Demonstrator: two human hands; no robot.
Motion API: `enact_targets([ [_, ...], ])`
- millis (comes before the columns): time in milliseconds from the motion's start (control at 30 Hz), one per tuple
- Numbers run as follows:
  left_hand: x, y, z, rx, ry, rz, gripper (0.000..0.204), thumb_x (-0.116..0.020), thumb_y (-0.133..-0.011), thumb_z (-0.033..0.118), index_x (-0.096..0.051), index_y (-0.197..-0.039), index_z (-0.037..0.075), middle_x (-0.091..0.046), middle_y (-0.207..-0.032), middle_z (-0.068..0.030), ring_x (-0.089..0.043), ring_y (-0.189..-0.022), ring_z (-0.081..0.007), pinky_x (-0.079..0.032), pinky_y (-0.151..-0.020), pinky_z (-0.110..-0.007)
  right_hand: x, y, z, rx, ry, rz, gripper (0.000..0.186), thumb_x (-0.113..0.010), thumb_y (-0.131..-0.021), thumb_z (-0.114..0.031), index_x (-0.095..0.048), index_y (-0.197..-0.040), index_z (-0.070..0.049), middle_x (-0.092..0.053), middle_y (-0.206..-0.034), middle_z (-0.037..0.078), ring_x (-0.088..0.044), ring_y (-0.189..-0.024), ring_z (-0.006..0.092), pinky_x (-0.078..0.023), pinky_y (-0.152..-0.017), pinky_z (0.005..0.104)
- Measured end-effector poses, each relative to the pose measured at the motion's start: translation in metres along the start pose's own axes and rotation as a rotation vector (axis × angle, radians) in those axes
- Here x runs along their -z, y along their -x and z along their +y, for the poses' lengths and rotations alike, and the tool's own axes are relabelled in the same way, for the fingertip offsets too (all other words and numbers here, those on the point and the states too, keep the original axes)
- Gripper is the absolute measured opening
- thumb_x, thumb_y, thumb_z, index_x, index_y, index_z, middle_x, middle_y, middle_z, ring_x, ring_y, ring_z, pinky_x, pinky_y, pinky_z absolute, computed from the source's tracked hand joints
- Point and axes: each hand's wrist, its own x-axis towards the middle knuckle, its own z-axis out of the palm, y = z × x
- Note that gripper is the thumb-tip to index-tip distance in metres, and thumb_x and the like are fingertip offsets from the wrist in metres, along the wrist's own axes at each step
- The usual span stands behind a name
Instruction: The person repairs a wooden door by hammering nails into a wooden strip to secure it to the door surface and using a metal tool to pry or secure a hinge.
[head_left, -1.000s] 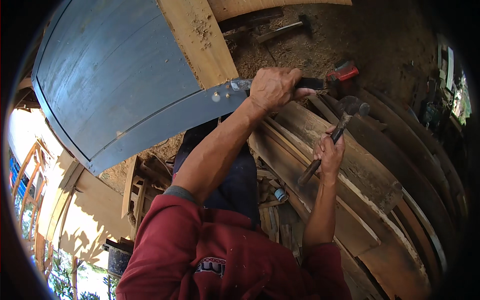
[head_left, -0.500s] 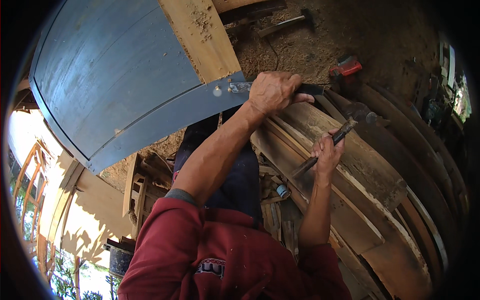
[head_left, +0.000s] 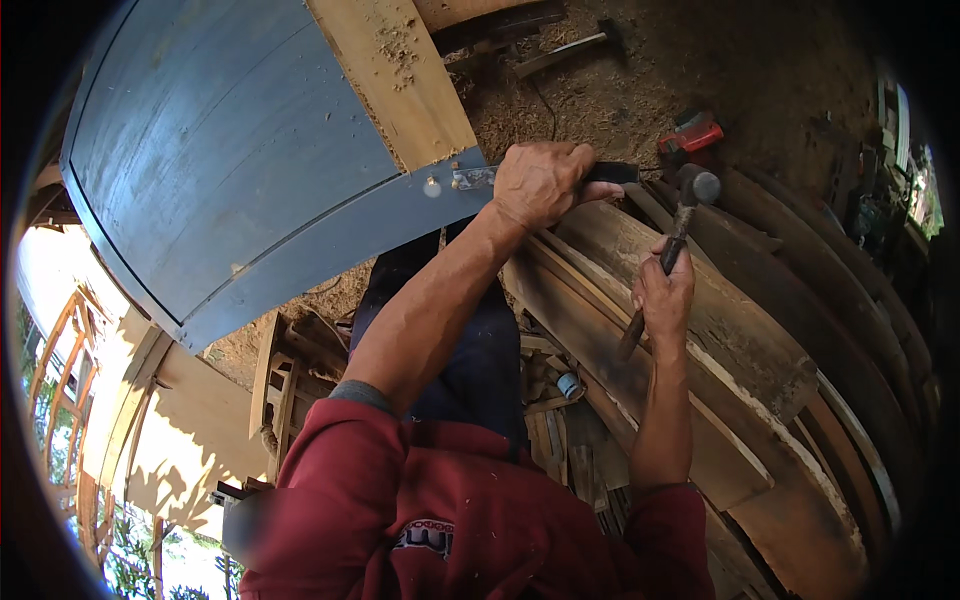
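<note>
My left hand is closed around a chisel. The chisel lies nearly level, its dark handle pointing right and its metal blade over the edge of a blue-grey wooden panel that looks like a door. Whether the tip has entered the wood cannot be made out. To the right, my right hand grips a hammer by its dark handle. The hammer's head is raised, apart from the chisel's handle end. A pale board sprinkled with shavings lies across the panel, its near end close to the blade.
Stacked rough planks fill the area right of my legs. A red tool sits on the shaving-covered ground, with another hammer farther back. At lower left are wood offcuts and a light sheet.
My right hand has shifted slightly up and right, and the hammer has turned more upright, head toward the chisel's handle end. My left hand and the chisel have moved slightly left.
</note>
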Motion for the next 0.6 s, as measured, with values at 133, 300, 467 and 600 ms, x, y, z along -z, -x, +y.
enact_targets([
  [133,-0.002,-0.004,0.004,-0.081,-0.006,0.11,0.055,-0.068,-0.085,0.06,-0.052,-0.072,0.009,-0.058,-0.066,-0.0083,-0.065,-0.062,-0.0291,-0.051,-0.053,-0.041,-0.019,-0.002,0.016,0.26,0.458,-0.006,0.007,-0.057,-0.094,-0.006,-0.051,-0.097,-0.007,-0.054,-0.069,0.002,-0.05,-0.051,0.01,-0.043,-0.049,0.0283],
  [300,0.004,-0.002,0.002,0.021,0.003,0.185,0.056,-0.073,-0.081,0.059,-0.05,-0.07,0.009,-0.055,-0.062,-0.0077,-0.062,-0.058,-0.0285,-0.049,-0.052,-0.04,0.003,0.003,-0.004,0.077,0.184,-0.025,0.006,-0.054,-0.096,-0.006,-0.049,-0.098,-0.009,-0.051,-0.068,0.001,-0.046,-0.047,0.0078,-0.04,-0.044,0.026],
  [467,0.035,-0.009,0.024,-0.116,0.105,0.33,0.056,-0.075,-0.077,0.058,-0.05,-0.068,0.009,-0.054,-0.061,-0.0075,-0.059,-0.056,-0.0269,-0.049,-0.052,-0.039,0.005,0.016,0.011,0.016,-0.311,0.091,0.012,-0.052,-0.096,-0.002,-0.044,-0.103,-0.009,-0.042,-0.063,-0.002,-0.038,-0.043,0.006,-0.036,-0.038,0.0244],
  [600,0.038,0.0,0.002,-0.136,0.042,0.375,0.057,-0.079,-0.074,0.056,-0.045,-0.066,0.01,-0.049,-0.058,-0.0071,-0.056,-0.053,-0.0263,-0.047,-0.05,-0.037,-0.007,0.023,0.023,-0.052,-0.316,0.031,0.014,-0.054,-0.096,-0.001,-0.045,-0.103,-0.009,-0.042,-0.064,-0.002,-0.038,-0.043,0.0061,-0.036,-0.039,0.0249],
])
